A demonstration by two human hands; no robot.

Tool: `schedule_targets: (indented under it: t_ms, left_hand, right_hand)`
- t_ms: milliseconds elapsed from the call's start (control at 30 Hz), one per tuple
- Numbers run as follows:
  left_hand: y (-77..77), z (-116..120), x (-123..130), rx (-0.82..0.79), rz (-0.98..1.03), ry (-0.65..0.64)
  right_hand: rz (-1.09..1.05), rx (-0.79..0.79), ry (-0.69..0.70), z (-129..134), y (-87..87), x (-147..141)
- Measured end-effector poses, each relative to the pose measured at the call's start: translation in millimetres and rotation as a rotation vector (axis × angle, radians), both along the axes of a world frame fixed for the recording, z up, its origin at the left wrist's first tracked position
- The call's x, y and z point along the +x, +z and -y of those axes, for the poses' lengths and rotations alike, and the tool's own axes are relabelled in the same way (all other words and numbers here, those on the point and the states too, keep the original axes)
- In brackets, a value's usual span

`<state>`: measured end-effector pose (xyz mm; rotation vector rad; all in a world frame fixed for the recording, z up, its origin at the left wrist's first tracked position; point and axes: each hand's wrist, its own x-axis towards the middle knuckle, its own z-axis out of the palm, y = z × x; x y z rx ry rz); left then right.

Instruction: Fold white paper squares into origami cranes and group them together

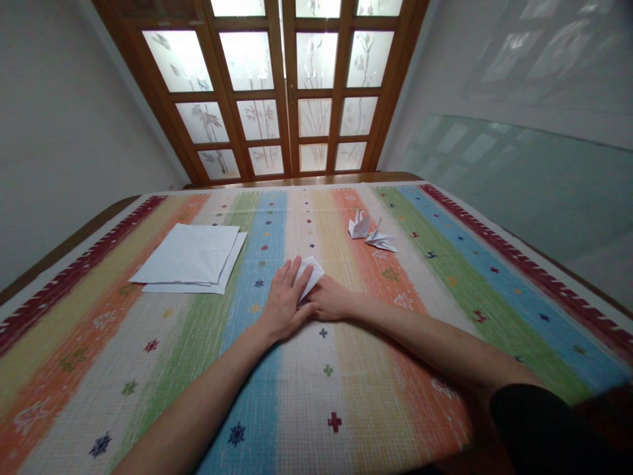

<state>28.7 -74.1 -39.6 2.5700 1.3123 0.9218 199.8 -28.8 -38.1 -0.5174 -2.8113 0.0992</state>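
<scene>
A small piece of folded white paper (pixel 312 269) is between my two hands near the middle of the table. My left hand (pixel 284 305) lies over its left side, fingers pressed along the paper and thumb reaching toward the other hand. From the right, my right hand (pixel 329 300) meets the same paper. Its fingertips are hidden behind the paper and my left hand, but it appears to grip the lower edge. The exact fold of the paper cannot be made out.
A stack of white paper sheets (pixel 190 254) lies to the left. Two folded paper cranes (pixel 359 226) rest at the back right. A striped, patterned tablecloth (pixel 198 389) covers the table. Beyond the far edge stand wooden doors with glass panes (pixel 289 92).
</scene>
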Motion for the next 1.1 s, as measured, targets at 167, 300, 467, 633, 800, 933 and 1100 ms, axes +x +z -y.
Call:
schedule_targets:
  t_ms: [167, 300, 467, 633, 800, 933, 1100]
  left_hand:
    - [0.5, -15.0, -24.7, -0.229, 0.146, -0.046]
    - [2.1, -22.1, -35.5, -0.380, 0.261, -0.003]
    - [-0.1, -24.2, -31.1, -0.338, 0.247, 0.043]
    - [-1.7, -26.2, -26.4, -0.255, 0.178, 0.072]
    - [-0.4, -28.3, -24.4, -0.204, 0.110, 0.113]
    - [0.8, -28.6, -21.4, -0.199, 0.092, 0.194]
    - [5.0, -26.4, -15.9, -0.197, 0.032, 0.246]
  right_hand:
    - [-0.073, -0.061, -0.005, -3.3, 4.4, 3.1]
    - [-0.043, -0.110, -0.055, -0.5, 12.1, 4.9]
    - [0.010, -0.130, -0.078, 1.4, 14.7, 5.7]
    - [-0.020, -0.118, -0.004, 0.0, 12.0, 7.7]
    - [-0.051, -0.116, 0.016, -0.9, 12.8, 8.2]
    - [-0.114, -0.195, -0.035, 3.4, 15.1, 12.3]
    - [-0.199, -0.170, -0.164, 11.8, 14.0, 23.0]
